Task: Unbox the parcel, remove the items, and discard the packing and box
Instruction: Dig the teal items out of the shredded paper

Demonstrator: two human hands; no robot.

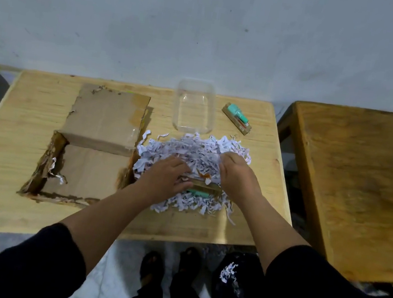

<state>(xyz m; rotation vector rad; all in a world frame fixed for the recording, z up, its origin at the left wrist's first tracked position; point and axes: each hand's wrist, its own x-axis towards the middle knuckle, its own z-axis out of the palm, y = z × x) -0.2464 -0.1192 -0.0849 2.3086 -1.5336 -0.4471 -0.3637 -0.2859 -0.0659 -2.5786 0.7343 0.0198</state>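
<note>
Teal tube on brown card (200,192) lies left-to-right between us; our left hand (168,175) grips its end, right hand (236,174) open in white shredded paper (190,150)

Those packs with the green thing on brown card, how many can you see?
2. One carded pack lies at the table's far right, beside the clear plastic tub. The other carded pack is in the shredded paper, between both hands. More may hide under the paper.

Counter (17,198): box (89,145) at left | shredded paper (197,154) right of box | tub (194,107) behind paper | packet (237,119) right of tub
</note>
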